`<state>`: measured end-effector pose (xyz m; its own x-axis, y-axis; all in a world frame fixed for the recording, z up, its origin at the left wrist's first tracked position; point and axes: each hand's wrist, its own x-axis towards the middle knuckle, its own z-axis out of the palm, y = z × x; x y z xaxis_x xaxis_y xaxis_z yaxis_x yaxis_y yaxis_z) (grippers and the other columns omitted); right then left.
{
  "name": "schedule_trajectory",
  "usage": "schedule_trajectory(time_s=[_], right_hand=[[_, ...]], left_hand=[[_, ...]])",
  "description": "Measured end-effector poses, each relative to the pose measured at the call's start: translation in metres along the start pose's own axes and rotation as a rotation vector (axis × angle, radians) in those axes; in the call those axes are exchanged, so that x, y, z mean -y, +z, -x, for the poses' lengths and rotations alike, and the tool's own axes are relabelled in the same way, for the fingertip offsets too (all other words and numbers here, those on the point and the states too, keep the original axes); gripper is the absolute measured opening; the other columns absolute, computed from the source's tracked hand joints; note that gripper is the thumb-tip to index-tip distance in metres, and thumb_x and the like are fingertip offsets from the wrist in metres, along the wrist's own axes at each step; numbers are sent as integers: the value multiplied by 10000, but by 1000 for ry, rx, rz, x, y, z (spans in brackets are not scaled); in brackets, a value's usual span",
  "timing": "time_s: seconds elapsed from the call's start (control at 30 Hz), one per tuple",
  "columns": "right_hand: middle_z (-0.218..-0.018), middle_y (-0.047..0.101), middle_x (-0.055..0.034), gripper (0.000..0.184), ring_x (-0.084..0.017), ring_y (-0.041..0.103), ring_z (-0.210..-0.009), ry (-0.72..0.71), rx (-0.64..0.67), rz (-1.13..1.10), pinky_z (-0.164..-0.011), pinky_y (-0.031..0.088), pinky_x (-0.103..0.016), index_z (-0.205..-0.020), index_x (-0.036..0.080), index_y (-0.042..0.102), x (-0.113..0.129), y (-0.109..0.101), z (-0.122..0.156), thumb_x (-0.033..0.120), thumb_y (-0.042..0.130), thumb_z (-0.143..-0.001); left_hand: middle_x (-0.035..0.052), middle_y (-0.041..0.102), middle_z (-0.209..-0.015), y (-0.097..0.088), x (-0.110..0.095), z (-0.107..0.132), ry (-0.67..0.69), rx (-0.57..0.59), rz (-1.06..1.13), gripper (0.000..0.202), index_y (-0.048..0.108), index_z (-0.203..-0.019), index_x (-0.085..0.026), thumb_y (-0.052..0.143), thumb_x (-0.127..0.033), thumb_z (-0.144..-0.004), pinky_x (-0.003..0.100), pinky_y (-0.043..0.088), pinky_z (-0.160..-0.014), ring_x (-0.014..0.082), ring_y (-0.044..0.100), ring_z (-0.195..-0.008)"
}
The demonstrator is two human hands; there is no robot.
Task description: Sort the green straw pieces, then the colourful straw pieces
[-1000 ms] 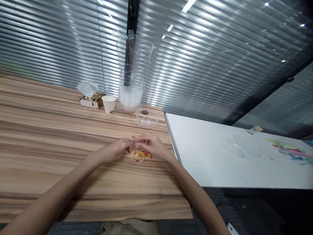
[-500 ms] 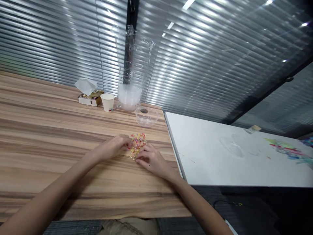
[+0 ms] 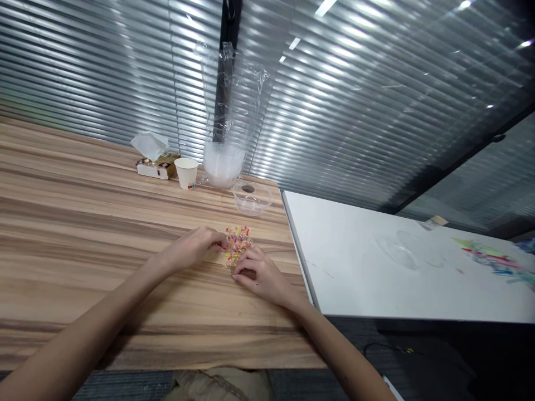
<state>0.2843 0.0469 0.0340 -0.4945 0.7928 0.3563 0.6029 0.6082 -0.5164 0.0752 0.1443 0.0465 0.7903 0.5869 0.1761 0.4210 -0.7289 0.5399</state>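
Observation:
A small heap of short bits, red, yellow, pink and purple and partly see-through, lies on the wood-grain table. My left hand is at the heap's left edge, its fingers curled in with the thumb. My right hand rests at the heap's lower right side, thumb and fingertips drawn together close to the yellow bits. What either hand's fingertips hold, if anything, is too small to make out. Just beyond the heap stands a clear plastic bowl.
Behind are a tissue pack, a paper cup and stacked plastic bowls in a clear bag. A white table adjoins on the right, with clear lids and blurred coloured strips. Blinds rise behind.
The view has shifted very slightly. Both hands stay at the heap, with only small finger movements; some yellow bits near my right fingertips lie a little differently.

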Motion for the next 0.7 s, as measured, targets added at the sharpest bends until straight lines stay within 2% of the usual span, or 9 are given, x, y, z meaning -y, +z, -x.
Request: schedule_trajectory(time_s=[0.17, 0.23, 0.37, 0.43, 0.5, 0.57, 0.7], right_hand=[[-887, 640, -42, 97, -196, 524, -917, -6, 15, 28, -870, 445, -345, -820, 188, 636, -2, 1, 0, 108, 620, -872], [-890, 635, -49, 100, -199, 519, -909, -6, 11, 52, -853, 450, -345, -826, 182, 635, -4, 1, 0, 98, 612, -875], [-871, 632, -49, 74, -200, 525, -883, 7, -41, 49, -827, 457, -346, -843, 187, 663, -7, 1, 2, 143, 620, -884], [-890, 642, -51, 87, -199, 539, -882, 39, -108, 33, -827, 457, -353, -867, 198, 678, -9, -1, 3, 167, 604, -900], [-916, 652, -56, 108, -202, 555, -900, 68, -180, 17, -841, 456, -364, -884, 203, 688, -11, -4, 5, 167, 589, -907], [-923, 658, -58, 113, -203, 567, -906, 68, -206, 6, -852, 455, -370, -880, 204, 694, -11, -7, 6, 164, 590, -901], [-876, 663, -44, 108, -193, 565, -872, -9, -108, 13, -827, 460, -353, -843, 207, 703, -9, -9, 7, 178, 611, -891]], left_hand=[[18, 679, -721, -2, -10, 1, 17, 66, 102, 106, 657, -776, -154, 563, -151, -824, 203, 419, -616, 134, 602, -639], [2, 664, -674, -1, -17, 4, 5, 183, 191, 94, 665, -781, -155, 578, -173, -810, 183, 426, -533, 116, 595, -551], [4, 642, -632, 4, -27, 10, -161, 515, 459, 106, 674, -795, -148, 581, -197, -776, 173, 404, -401, 106, 558, -430], [5, 631, -609, 7, -30, 11, -202, 560, 488, 104, 678, -777, -147, 612, -226, -759, 175, 398, -384, 102, 536, -406], [4, 619, -581, 8, -30, 10, -206, 554, 471, 141, 678, -752, -144, 652, -283, -757, 177, 392, -377, 101, 522, -396], [-4, 605, -550, 5, -28, 8, -170, 486, 402, 187, 677, -736, -146, 674, -331, -764, 178, 374, -376, 99, 505, -383], [15, 650, -677, -3, -19, 4, -66, 191, 202, 121, 685, -813, -150, 620, -253, -812, 188, 391, -497, 115, 549, -528]])
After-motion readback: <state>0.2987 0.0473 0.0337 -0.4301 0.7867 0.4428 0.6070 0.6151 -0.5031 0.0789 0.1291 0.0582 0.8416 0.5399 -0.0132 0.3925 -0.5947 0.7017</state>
